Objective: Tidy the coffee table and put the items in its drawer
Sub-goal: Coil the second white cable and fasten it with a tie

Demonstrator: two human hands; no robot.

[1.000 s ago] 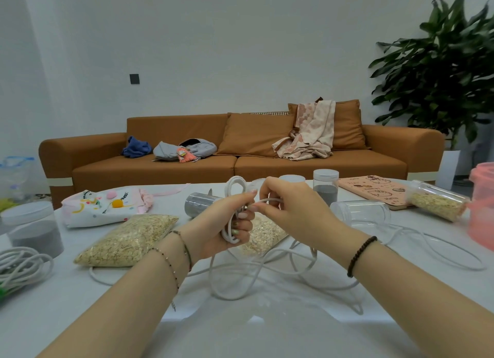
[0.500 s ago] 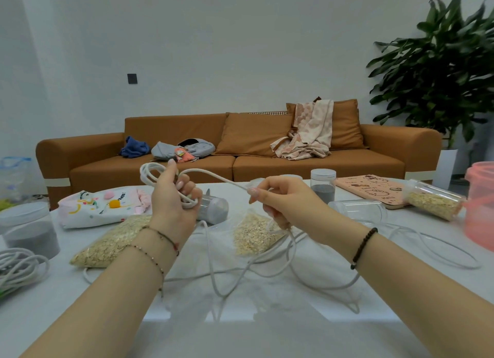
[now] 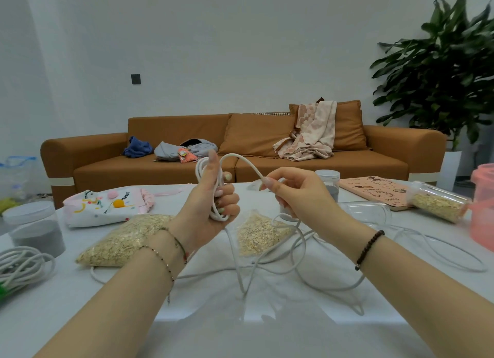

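White cable (image 3: 246,161) was part coiled: several loops sat in the left hand (image 3: 207,210), fingers curled round the bundle, one finger straight up beside the loops. Coil's long axis ran upright along that palm. From the coil's top one strand arched across to the right hand (image 3: 299,194), which pinched it between thumb and forefinger just right of the coil at about the same height, other fingers loosely bent. Loose remainder of the cable hung below both hands and sprawled on the counter (image 3: 240,331), mostly under and to the right of the right hand, so slack would feed from that side. Next wrap likely needs the right hand to carry its strand over the coil's top. Both forearms were raised off the counter, wrists roughly level. No drawer in view.
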